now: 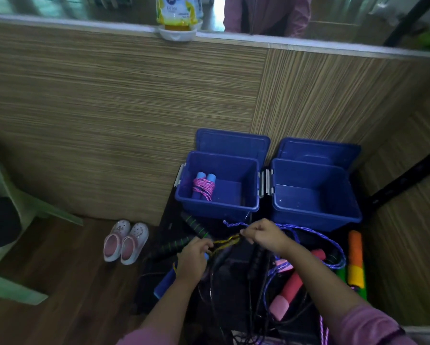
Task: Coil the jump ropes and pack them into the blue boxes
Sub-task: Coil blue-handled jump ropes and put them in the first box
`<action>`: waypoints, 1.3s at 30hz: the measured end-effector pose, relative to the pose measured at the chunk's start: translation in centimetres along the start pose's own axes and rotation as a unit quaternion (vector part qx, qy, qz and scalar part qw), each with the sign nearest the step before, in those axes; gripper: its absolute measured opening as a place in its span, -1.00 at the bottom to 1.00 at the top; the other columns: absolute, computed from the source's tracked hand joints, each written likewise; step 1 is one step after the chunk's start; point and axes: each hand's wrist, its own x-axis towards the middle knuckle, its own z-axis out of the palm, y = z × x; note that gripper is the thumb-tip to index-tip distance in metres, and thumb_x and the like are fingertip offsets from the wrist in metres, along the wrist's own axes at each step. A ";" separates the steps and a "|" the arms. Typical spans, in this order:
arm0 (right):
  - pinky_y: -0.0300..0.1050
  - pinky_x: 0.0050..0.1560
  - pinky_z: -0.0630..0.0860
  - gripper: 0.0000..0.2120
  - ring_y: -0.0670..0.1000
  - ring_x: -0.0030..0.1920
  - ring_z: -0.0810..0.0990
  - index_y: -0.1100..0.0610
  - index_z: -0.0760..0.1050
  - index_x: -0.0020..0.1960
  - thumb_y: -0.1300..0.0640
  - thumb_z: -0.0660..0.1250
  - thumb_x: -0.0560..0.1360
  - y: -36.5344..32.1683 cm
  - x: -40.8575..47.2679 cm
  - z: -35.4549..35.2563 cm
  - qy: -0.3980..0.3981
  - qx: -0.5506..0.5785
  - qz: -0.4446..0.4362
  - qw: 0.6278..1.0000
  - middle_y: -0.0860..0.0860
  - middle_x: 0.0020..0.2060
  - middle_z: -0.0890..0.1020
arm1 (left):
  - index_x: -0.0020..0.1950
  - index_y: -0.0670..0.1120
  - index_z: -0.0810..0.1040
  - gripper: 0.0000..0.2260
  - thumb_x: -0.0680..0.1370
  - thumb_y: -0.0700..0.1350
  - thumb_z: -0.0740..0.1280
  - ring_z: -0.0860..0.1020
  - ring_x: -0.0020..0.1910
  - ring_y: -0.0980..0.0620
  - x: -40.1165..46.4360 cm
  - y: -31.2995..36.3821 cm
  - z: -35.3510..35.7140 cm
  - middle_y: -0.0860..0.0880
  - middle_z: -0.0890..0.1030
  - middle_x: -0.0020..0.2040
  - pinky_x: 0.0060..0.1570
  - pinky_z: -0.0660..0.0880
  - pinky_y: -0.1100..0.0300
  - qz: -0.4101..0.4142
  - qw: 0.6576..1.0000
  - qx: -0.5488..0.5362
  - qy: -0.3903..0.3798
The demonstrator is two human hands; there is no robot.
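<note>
in the left blue box (251,185), we see one coiled pink rope (204,188) packed; the box beside it (316,195) looks empty. in front of it, our left hand (192,260) and right hand (265,234) pinch a yellow-black rope (227,241), amid a tangle of ropes unpacked.

I could read almost nothing. The only print stood on the label of the upturned bottle (179,11) on the ledge above me, in blurred white letters that looked like "500M"; the smaller lines beneath stayed illegible.
</note>
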 end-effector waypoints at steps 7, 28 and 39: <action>-0.21 -0.33 0.33 -0.62 -0.08 -0.43 0.38 0.06 0.42 -0.40 0.00 0.24 0.58 0.9 0.0 -0.8 0.055 -0.116 -0.017 0.992 -0.05 -0.52 0.40 | 0.04 -0.11 0.66 -0.76 0.49 -0.26 0.24 0.59 -0.04 -0.04 -0.2 -1.0 -0.3 -0.04 0.60 -0.02 -0.02 0.44 0.19 0.027 1.000 0.001 0.006; -0.21 -0.38 0.25 -0.69 -0.18 -0.54 0.29 0.03 0.54 -0.33 0.05 0.26 0.57 0.9 0.1 0.3 0.016 0.005 -0.019 1.000 -0.14 -0.61 0.36 | 0.20 -0.13 0.59 -0.73 0.52 -0.30 0.36 0.56 -0.08 0.20 2.5 3.8 -0.7 0.00 0.63 0.01 -0.05 0.38 0.56 0.005 0.989 -0.088 -0.118; -0.25 -0.13 0.38 -0.86 -0.21 -0.21 0.48 -0.24 0.51 -0.11 0.00 0.27 0.56 1.8 0.3 0.2 0.019 -0.103 -0.060 0.993 -0.20 -0.28 0.56 | 0.13 -0.25 0.59 -0.78 0.53 -0.39 0.29 0.51 -0.28 0.22 4.1 5.0 -1.3 0.02 0.48 -0.22 -0.27 0.39 0.50 -0.065 0.967 -0.157 -0.189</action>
